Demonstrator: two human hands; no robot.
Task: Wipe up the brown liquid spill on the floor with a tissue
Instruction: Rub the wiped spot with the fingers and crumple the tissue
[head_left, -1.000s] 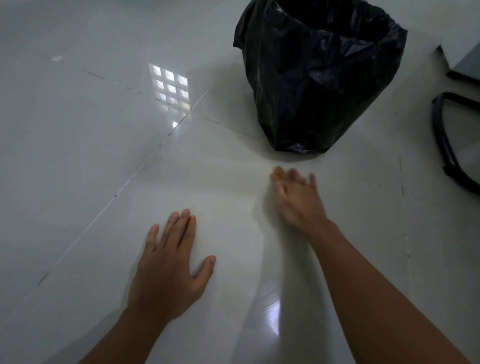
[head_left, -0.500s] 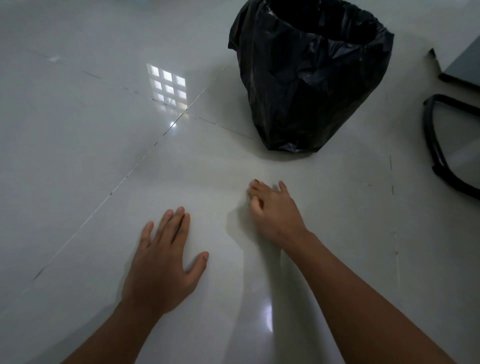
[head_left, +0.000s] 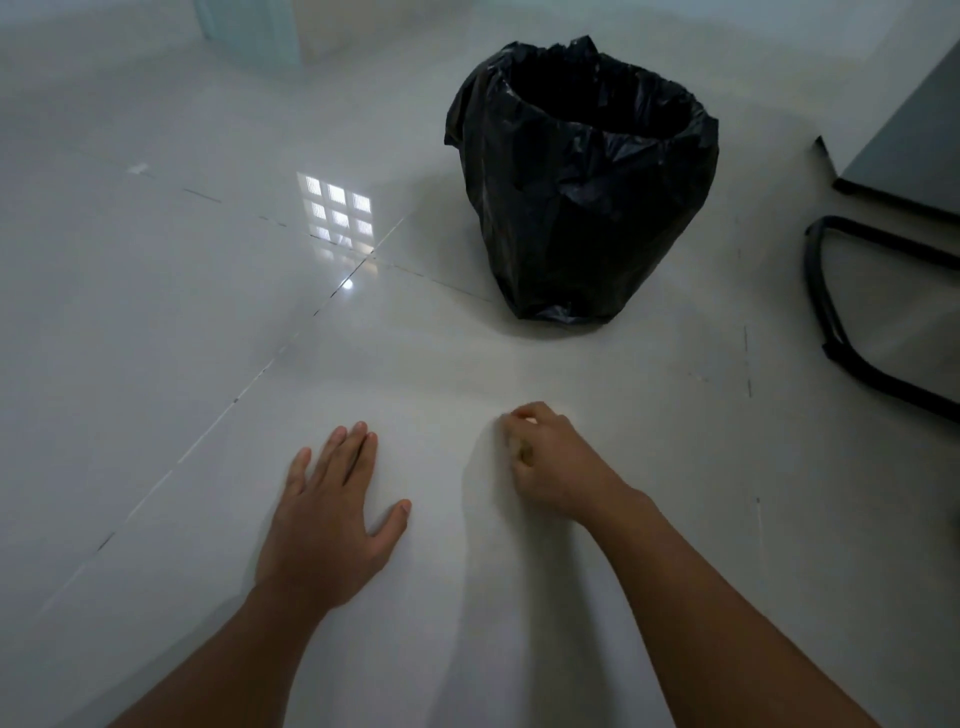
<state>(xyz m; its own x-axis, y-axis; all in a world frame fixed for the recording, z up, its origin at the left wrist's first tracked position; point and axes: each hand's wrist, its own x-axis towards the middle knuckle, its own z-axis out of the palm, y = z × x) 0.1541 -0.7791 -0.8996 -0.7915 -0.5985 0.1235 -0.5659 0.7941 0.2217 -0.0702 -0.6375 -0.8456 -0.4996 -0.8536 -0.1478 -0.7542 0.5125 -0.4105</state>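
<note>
Left hand (head_left: 327, 525) stays planted flat on the floor (head_left: 130, 364), fingers spread wide, bracing, just as it was a second ago. Just to its right, the right hand (head_left: 550, 462) has pulled back from near the bin (head_left: 582, 192) and curled from open fingers into a loose fist, a pale scrap showing between the fingers (head_left: 522, 415) that is probably the tissue, though it's too hidden to be sure. No brown liquid shows anywhere around the hands, so I'd judge the wiping done and the wad ready for the bin, which sits ahead and well apart.
</note>
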